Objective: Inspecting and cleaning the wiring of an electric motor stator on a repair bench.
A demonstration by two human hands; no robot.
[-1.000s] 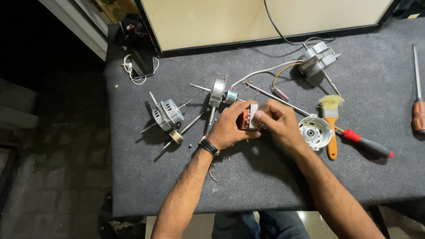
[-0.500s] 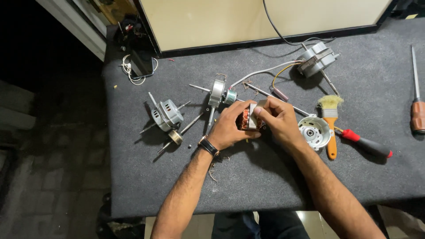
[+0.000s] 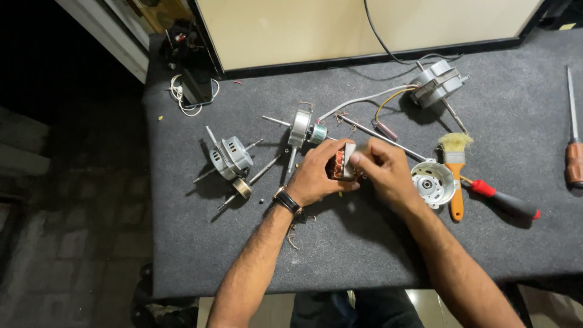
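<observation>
I looked down on a dark grey felt-topped table (image 3: 498,243), with a large pale panel (image 3: 364,27) standing along its far edge. My left hand (image 3: 316,179) was closed around a small motor stator (image 3: 340,165), copper windings showing, held just above the middle of the table. My right hand (image 3: 385,173) met it from the right, fingertips pinched together on the stator's metal face. Loose parts lay all about: a grey motor housing (image 3: 231,157) to the left, a shaft assembly (image 3: 302,126) just beyond my hands, another motor (image 3: 434,84) with trailing wires far right. Near my right hand sat a round end cover (image 3: 432,182), a paintbrush (image 3: 454,176) and a red-handled screwdriver (image 3: 504,200). I judged the motor already stripped apart, with the stator in hand and nothing yet reassembled.
</observation>
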